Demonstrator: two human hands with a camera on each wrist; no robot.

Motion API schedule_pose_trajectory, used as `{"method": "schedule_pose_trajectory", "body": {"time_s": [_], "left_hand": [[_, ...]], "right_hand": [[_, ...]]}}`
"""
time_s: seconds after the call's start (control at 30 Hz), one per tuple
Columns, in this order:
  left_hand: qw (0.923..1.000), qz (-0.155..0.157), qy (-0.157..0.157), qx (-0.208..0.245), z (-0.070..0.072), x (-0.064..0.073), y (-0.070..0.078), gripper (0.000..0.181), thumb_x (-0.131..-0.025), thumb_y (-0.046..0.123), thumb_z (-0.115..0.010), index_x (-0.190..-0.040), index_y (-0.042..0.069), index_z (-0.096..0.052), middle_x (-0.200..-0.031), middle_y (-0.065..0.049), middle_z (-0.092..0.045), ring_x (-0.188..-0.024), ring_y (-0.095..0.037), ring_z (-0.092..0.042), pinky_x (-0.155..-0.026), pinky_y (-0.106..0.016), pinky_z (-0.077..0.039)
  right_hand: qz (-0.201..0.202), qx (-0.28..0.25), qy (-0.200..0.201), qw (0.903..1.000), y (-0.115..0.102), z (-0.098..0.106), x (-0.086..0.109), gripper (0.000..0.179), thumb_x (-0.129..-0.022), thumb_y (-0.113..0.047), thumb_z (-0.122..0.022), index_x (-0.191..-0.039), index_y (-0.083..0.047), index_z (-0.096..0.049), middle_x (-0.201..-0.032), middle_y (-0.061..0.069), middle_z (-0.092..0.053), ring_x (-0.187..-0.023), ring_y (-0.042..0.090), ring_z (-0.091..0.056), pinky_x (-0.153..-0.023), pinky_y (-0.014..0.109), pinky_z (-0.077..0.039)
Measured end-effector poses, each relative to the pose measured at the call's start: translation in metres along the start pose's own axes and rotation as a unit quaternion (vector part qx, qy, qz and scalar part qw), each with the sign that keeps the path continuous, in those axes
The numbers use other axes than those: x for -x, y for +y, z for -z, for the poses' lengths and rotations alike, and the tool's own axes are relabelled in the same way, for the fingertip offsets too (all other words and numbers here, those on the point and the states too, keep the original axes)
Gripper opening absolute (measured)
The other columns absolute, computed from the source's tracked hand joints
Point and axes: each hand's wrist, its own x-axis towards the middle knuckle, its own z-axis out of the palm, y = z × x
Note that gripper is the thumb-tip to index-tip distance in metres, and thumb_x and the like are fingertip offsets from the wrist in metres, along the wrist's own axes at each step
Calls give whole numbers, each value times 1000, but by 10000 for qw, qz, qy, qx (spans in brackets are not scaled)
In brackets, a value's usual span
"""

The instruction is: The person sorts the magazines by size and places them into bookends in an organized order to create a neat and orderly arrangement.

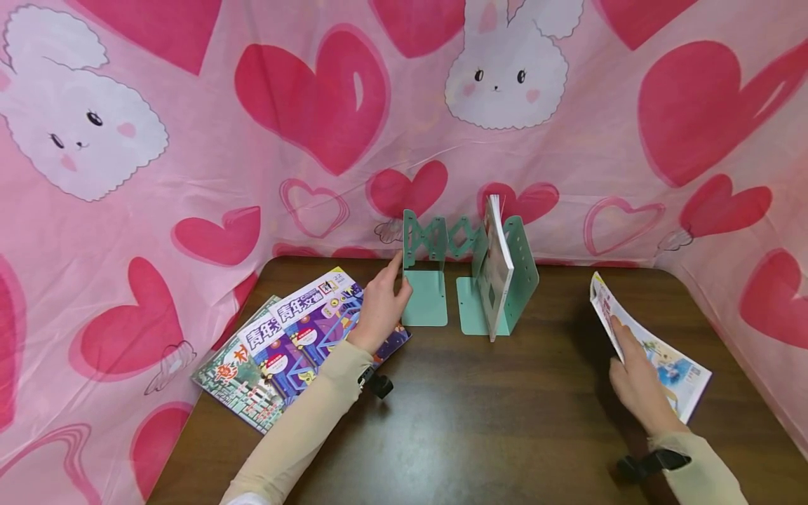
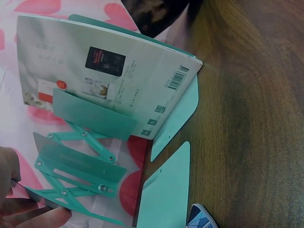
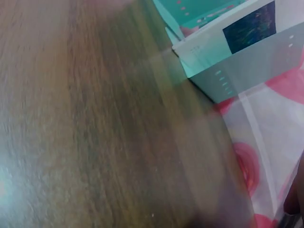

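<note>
A mint-green expandable bookend stands near the back of the table, its crossed metal links spread between upright plates. My left hand grips its left end plate, fingers and thumb on either side of the metal in the left wrist view. One magazine stands in the bookend's right section, leaning a little, its back cover with a barcode turned to the left wrist camera. At the right, my right hand holds another magazine by its left edge, tilted above the table. The right wrist view barely catches that hand.
Several overlapping magazines lie on the left of the dark wooden table, partly under my left forearm. A pink cloth with hearts and rabbits hangs close behind and around the table. Dark straps with small devices sit on both wrists.
</note>
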Motion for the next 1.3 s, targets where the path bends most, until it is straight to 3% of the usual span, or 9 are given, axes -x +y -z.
{"method": "schedule_pose_trajectory", "body": {"time_s": [0.07,0.13,0.3,0.47,0.67,0.83,1.03,1.3], "left_hand": [[10000,1,6,-3,0,0,0,55,-100,10,-61,-153,2,-50,-137,-20,-66,-119,-37,-67,-101,-51,-54],[10000,-5,27,6,0,0,1,56,-99,9,-62,-153,2,-50,-136,-21,-67,-118,-37,-68,-100,-51,-54],[10000,-15,69,33,0,0,1,57,-98,6,-64,-153,2,-51,-134,-21,-67,-116,-37,-69,-99,-51,-55],[10000,0,44,13,0,0,0,57,-99,7,-63,-154,4,-50,-134,-21,-67,-117,-37,-69,-100,-51,-54],[10000,-8,38,19,0,-1,1,56,-100,9,-62,-154,5,-49,-134,-21,-67,-118,-37,-68,-101,-50,-54],[10000,16,-14,9,1,0,1,56,-101,12,-60,-155,5,-49,-136,-20,-67,-119,-36,-68,-102,-50,-54],[10000,38,-21,-5,1,0,1,56,-101,11,-60,-155,5,-49,-134,-20,-67,-118,-36,-68,-101,-50,-54],[10000,-5,15,4,0,0,1,55,-100,10,-61,-153,2,-50,-132,-21,-68,-117,-37,-68,-100,-51,-55]], "right_hand": [[85,-119,96,9998,-3,2,0,72,-96,5,-39,-165,-4,-21,-160,41,-25,-147,61,-23,-126,27,-7],[114,-207,169,9996,-7,5,0,73,-96,7,-38,-166,-5,-20,-163,37,-25,-148,59,-23,-119,16,-4],[-6,-362,449,9983,-18,10,-1,77,-96,7,-37,-168,-10,-17,-165,33,-23,-153,51,-20,-118,16,-5],[-273,-546,798,9949,-30,14,-2,81,-96,5,-34,-169,-23,-13,-169,25,-23,-156,35,-19,-121,20,-9],[-1172,-852,1114,9832,-44,19,1,75,-98,-1,-34,-168,-25,-21,-167,21,-31,-153,38,-27,-124,33,-18],[-1948,-1263,1249,9646,-51,21,5,70,-99,-7,-33,-167,-22,-23,-166,19,-32,-151,32,-29,-121,29,-21],[-1927,-1913,1314,9534,-59,21,6,73,-100,-5,-29,-167,-35,-19,-171,6,-25,-150,6,-25,-112,5,-17],[-1811,-1866,1497,9539,-73,22,6,66,-104,-8,-30,-166,-31,-26,-167,3,-35,-145,-1,-32,-109,3,-23]]}}
